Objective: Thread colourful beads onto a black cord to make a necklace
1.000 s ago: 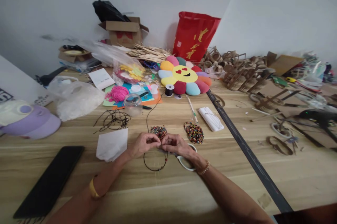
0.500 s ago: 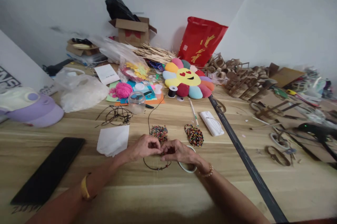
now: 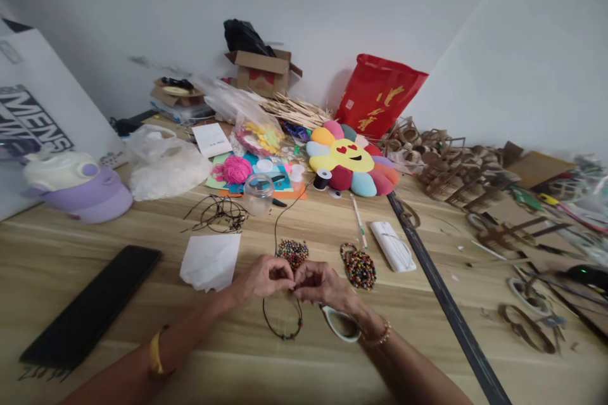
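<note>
My left hand [image 3: 268, 276] and my right hand [image 3: 323, 284] meet fingertip to fingertip above the table, each in a pinch on a thin black cord. From the fingers hangs a loop of this beaded cord [image 3: 285, 336], with a few small beads along its lower part. The exact spot between the fingertips is too small to make out. Just behind the hands lies a heap of multicoloured beads [image 3: 293, 253]. A strand of similar beads [image 3: 360, 267] is bunched to the right. Under my right wrist a white-rimmed round object [image 3: 342, 333] is partly hidden.
A black thread spool [image 3: 322, 179] stands by a flower cushion [image 3: 351, 158]. Left are a clear jar [image 3: 258, 196], tangled black cords [image 3: 218, 213], white paper [image 3: 210, 260] and a black flat case [image 3: 92, 307]. A white power bank [image 3: 393, 246] lies right, near a dark strip [image 3: 446, 297].
The view has shifted, so most things sit lower in the picture. The cord loop now hangs narrower and longer beneath my hands, which remain pinched together.
</note>
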